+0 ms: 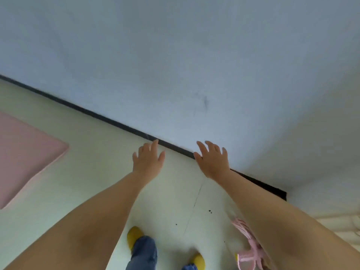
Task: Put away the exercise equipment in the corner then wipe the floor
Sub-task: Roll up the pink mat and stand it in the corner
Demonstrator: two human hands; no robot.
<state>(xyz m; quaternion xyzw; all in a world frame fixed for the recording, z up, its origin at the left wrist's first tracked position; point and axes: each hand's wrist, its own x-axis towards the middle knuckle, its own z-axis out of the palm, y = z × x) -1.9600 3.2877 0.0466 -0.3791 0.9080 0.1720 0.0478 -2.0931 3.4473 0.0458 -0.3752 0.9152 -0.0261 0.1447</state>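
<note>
Both my arms reach forward over the pale floor (97,172). My left hand (148,159) is spread with straight fingers and holds nothing, its fingertips near the dark baseboard (109,119). Beside it, my right hand (212,158) is likewise spread and empty, in front of the blue-grey wall (194,65). A pink exercise mat (25,152) lies flat on the floor at the left edge. A pink strappy item (248,248) lies on the floor at the lower right, partly hidden under my right forearm.
My feet in yellow slippers (134,237) and blue jeans stand at the bottom centre. A few small dark specks (210,211) dot the floor. The wall turns a corner at the right, and a whitish object (341,225) shows at the right edge.
</note>
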